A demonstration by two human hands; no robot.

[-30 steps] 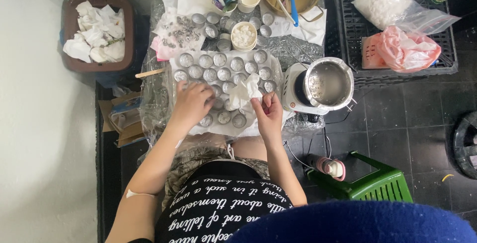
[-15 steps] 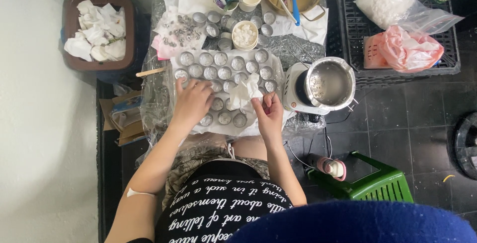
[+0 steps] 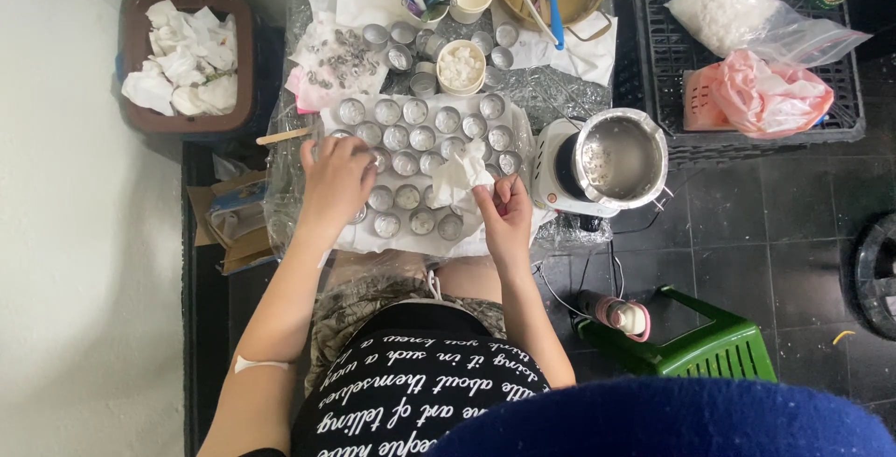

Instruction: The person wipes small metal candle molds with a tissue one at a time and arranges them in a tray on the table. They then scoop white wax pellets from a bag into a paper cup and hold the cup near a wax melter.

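- Resting over the left end of the cups (image 3: pixel 420 140), the left hand (image 3: pixel 336 180) has its fingers curled on one small cup there; whether it grips it, I cannot tell.
- The right hand (image 3: pixel 504 217) pinches a crumpled tissue (image 3: pixel 459 177) just right of the cups' middle.
- The pot (image 3: pixel 618 156) sits on a burner right of the cups.
- A bin (image 3: pixel 185 60) of tissues stands well left of the cups.
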